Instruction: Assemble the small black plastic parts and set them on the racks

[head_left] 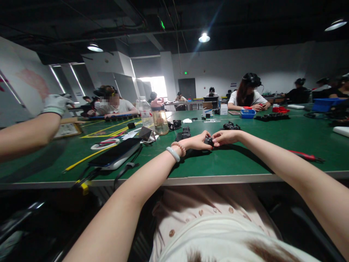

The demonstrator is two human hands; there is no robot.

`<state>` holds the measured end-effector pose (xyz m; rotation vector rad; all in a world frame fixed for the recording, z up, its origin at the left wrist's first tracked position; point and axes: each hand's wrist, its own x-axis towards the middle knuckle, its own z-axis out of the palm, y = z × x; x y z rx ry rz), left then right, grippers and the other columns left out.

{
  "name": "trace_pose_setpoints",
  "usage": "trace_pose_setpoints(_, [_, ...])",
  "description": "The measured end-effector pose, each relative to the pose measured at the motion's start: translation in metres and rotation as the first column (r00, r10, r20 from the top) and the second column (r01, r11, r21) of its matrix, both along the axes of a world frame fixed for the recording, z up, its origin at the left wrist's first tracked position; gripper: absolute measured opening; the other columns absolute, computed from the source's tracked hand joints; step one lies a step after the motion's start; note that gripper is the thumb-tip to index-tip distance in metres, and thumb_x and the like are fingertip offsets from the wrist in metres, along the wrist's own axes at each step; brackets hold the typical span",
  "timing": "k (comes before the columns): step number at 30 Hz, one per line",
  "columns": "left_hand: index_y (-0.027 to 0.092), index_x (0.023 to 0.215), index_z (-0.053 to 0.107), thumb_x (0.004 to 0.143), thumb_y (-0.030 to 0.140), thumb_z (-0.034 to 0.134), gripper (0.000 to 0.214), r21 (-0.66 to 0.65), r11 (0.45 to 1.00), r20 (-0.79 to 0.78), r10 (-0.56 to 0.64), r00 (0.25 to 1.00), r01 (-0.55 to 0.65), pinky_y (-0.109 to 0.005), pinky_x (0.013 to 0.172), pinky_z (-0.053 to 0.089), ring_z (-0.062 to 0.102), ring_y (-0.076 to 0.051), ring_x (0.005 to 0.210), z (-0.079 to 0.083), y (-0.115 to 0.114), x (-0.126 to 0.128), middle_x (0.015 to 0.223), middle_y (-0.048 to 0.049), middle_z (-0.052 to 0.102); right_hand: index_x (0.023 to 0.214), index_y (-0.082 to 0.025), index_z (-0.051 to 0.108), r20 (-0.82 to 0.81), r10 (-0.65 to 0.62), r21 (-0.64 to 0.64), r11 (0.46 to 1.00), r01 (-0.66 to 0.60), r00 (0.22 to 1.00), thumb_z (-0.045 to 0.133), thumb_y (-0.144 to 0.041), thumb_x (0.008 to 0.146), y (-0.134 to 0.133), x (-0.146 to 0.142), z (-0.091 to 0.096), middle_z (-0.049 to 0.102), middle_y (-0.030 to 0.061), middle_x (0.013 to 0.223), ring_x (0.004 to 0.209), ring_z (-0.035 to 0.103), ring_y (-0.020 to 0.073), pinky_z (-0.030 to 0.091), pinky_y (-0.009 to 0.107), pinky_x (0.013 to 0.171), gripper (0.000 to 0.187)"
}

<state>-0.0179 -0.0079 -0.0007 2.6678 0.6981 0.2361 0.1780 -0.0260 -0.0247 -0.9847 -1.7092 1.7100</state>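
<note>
My left hand [196,141] and my right hand [227,137] meet over the green table [245,160], both closed round a small black part [209,141] held between their fingertips. The left wrist wears a pale bangle and a bead bracelet. More small black parts [183,134] lie in rows just beyond the hands, and another black cluster [231,126] sits further back.
A tablet in a dark case [116,154] with cables lies to the left, beside a tinted bottle [160,120] and a clear water bottle [145,113]. Red-handled pliers [307,156] lie to the right. A co-worker's gloved arm [29,131] reaches in from the left. Other people sit across the table.
</note>
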Motion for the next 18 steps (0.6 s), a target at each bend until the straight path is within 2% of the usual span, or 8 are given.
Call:
trace_pose_setpoints(6, [0.018,0.106,0.034,0.058,0.043,0.055,0.058,-0.002,1.000,-0.001,-0.014,1.000,0.014,-0.024,0.063,0.039,0.048,-0.014,0.076,-0.0023,0.0031,-0.0005,0.089,-0.0018,0.049,0.082,-0.010,0.053,-0.036,0.005,-0.009,1.000,-0.006,0.999,0.062,-0.024,0.065,0.0016,0.0000,-0.0020,0.055,-0.0002,0.067,0.062,0.052,0.0060,0.042,0.020,0.065,0.024])
trace_pose_setpoints(18, [0.017,0.106,0.034,0.058,0.042,0.054,0.057,0.011,1.000,0.006,-0.029,1.000,0.029,-0.025,0.065,0.039,0.048,-0.015,0.078,-0.0017,0.0028,-0.0010,0.090,-0.0023,0.049,0.084,-0.011,0.053,-0.064,0.036,-0.001,0.999,-0.036,0.997,0.057,-0.026,0.070,0.0050,0.0013,-0.0049,0.057,0.0015,0.072,0.065,0.053,0.0069,0.041,0.020,0.066,0.021])
